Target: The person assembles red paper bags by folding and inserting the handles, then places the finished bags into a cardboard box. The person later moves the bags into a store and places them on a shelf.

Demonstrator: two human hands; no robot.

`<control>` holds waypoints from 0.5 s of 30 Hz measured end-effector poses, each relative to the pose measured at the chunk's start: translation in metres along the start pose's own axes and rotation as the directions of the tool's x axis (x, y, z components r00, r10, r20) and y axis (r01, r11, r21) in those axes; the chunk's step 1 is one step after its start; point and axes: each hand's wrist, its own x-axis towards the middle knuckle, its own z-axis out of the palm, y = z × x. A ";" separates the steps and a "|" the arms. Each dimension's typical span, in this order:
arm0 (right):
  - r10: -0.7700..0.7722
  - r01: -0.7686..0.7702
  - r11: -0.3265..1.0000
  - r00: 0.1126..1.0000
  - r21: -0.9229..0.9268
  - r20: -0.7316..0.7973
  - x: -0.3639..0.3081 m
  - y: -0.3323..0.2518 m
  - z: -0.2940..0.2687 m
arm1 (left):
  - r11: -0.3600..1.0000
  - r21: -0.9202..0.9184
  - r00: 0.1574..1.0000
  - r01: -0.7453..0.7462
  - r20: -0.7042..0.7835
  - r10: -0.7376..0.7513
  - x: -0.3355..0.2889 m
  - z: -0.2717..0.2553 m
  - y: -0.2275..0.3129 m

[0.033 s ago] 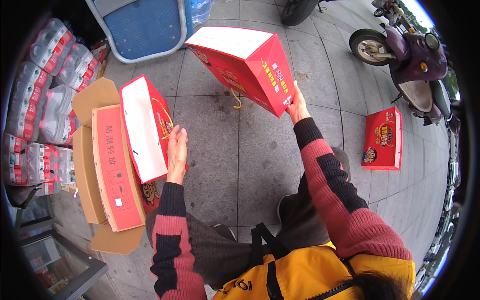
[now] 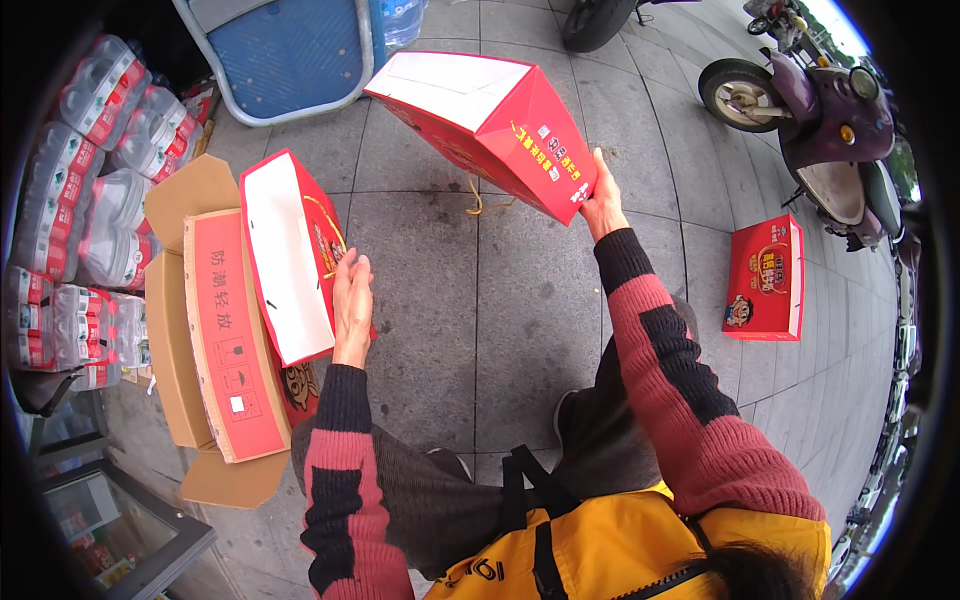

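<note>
My right hand grips the lower right corner of a red gift bag, holding it up tilted over the paving. The bag has a white panel at its top, yellow print and a yellow cord handle. My left hand is open, its fingers stretched out beside a second red gift bag; whether it touches the bag I cannot tell. That second bag shows a white strip and a yellow cord, and leans on an opened cardboard carton with a red printed side.
A third red bag stands on the paving at right. Behind it is a purple scooter. Shrink-wrapped bottles are stacked at far left. A blue folding chair stands at the back, near a dark tyre.
The bag in my right hand has tilted slightly and shifted a little to the left. My right hand has moved up a bit; my left hand has barely moved.
</note>
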 end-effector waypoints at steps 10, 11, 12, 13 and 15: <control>0.172 0.937 -0.349 0.074 -0.009 0.982 -0.187 -0.053 0.122 | 0.959 -0.056 0.942 -0.279 -0.209 0.262 0.009 -0.006 0.002; 0.249 0.926 -0.370 0.026 0.070 0.968 -0.197 -0.043 0.116 | 0.952 -0.024 0.932 -0.305 -0.212 0.293 0.008 -0.003 0.003; 0.332 0.908 -0.399 0.013 0.128 0.943 -0.205 -0.034 0.109 | 0.944 0.002 0.920 -0.331 -0.221 0.324 0.007 -0.001 0.004; 0.373 0.904 -0.403 0.020 0.143 0.928 -0.211 -0.028 0.101 | 0.934 0.030 0.906 -0.356 -0.232 0.353 0.006 0.000 0.004; 0.501 0.887 -0.447 0.142 0.115 0.854 -0.215 -0.022 0.087 | 0.910 0.110 0.882 -0.399 -0.227 0.414 0.003 0.002 0.006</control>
